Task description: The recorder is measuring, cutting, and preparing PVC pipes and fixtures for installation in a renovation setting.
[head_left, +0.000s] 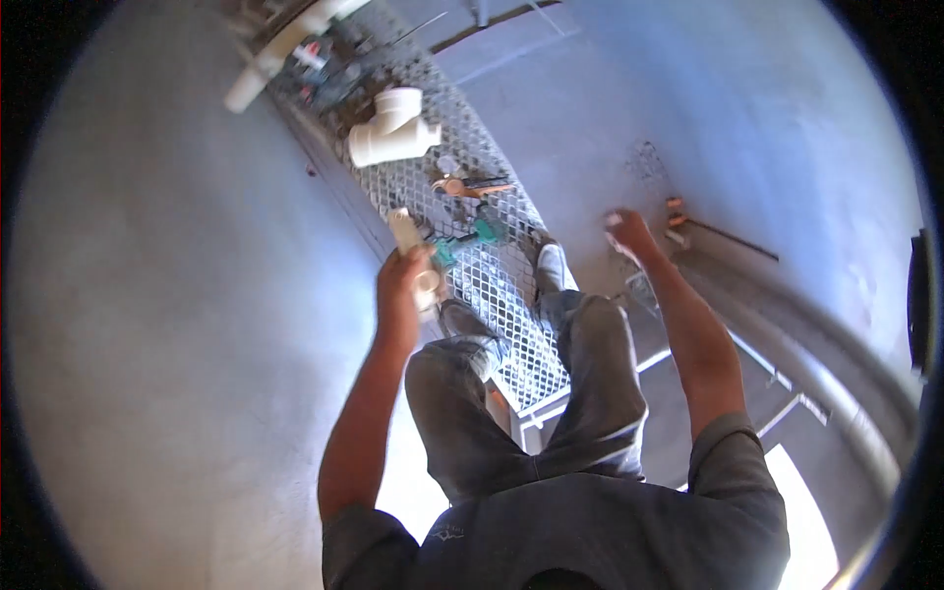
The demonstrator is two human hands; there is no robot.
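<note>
My left hand (400,280) is wrapped around a cream plastic pipe fitting (403,228), held above the left edge of the mesh platform. Part of the fitting is hidden by my fingers; a round opening shows beside them. My right hand (629,236) is raised off to the right, away from the platform, with its fingers curled closed. A small pale spot shows at the fingers, but I cannot make out what it is. Just right of my left hand, a green tool (472,241) rests on the platform near my feet.
My feet stand on a narrow metal mesh platform (516,334) between walls. Farther along it lie a large white branched pipe fitting (393,133), an orange-and-black tool (477,185) and assorted clutter. A white pipe (285,51) crosses the far end. A dark rod (733,241) is at right.
</note>
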